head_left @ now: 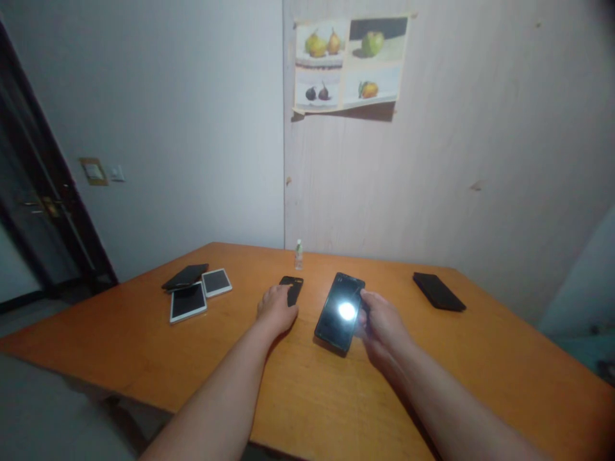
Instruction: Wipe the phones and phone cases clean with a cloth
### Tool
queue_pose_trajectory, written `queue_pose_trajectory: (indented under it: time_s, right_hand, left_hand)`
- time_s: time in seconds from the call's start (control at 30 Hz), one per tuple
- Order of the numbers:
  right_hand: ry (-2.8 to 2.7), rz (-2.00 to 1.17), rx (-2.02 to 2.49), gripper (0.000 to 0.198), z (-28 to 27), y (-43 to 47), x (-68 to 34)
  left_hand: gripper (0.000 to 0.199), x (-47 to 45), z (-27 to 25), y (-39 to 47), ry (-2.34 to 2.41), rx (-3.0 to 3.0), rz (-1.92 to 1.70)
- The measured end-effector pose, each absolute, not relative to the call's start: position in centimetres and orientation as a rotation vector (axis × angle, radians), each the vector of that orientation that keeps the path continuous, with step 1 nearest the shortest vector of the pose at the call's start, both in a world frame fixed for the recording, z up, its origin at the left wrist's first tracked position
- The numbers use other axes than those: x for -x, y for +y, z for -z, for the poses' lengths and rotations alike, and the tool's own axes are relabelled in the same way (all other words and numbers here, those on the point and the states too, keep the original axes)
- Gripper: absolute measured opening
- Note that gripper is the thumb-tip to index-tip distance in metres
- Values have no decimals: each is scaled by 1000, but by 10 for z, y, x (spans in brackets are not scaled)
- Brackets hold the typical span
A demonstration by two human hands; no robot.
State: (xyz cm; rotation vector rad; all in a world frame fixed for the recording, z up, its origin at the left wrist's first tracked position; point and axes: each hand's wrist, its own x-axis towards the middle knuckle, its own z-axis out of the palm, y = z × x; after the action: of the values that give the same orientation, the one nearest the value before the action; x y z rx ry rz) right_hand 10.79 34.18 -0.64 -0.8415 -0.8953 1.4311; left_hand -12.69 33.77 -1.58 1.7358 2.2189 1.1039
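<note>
My right hand (382,323) grips a black smartphone (336,314) by its right edge, thumb along the side. The phone is tilted above the table, and a bright round light glares on its dark glass. To its left, my left hand (278,306) is closed over a black phone case (295,289) with a cutout near its upper end. The case is at the tabletop; its lower part is hidden by my fingers. Just beyond it stands a small clear bottle (298,255) with a white cap.
On the left of the wooden table (230,346) are two white-framed tablets (188,302), (216,282) and a dark flat case (186,277). A black flat case (438,292) lies at the right. A wall with a fruit poster (346,64) rises behind the table's far edge.
</note>
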Motion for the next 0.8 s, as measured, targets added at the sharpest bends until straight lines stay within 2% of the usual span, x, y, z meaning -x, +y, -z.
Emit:
queue_pose_trajectory:
  time_s: [0.17,0.3,0.37,0.43,0.53,0.6,0.8]
  right_hand:
    - [-899,-1414,821,28,15,349,-108]
    - [-891,-1363,830,29,17,354,-107]
    - [-879,-1333,841,28,16,355,-106]
    - [-859,-1316,841,26,14,356,-105]
    - [-831,-1316,833,23,11,354,-102]
    - [-827,-1322,837,23,9,350,-99]
    - [-964,-1334,805,28,3,342,-93]
  left_hand:
    - [37,124,5,335,2238,-1831,-1195]
    - [33,108,-4,328,2021,-1969,-1323]
    - [40,97,-5,321,1727,-1978,-1437]
    - [55,86,-4,313,1556,-1964,-1369]
    - [84,71,-3,302,1442,-1978,-1247]
    - [97,65,-1,299,1396,-2030,-1211]
    - [86,59,1,304,1462,-1952,-1357]
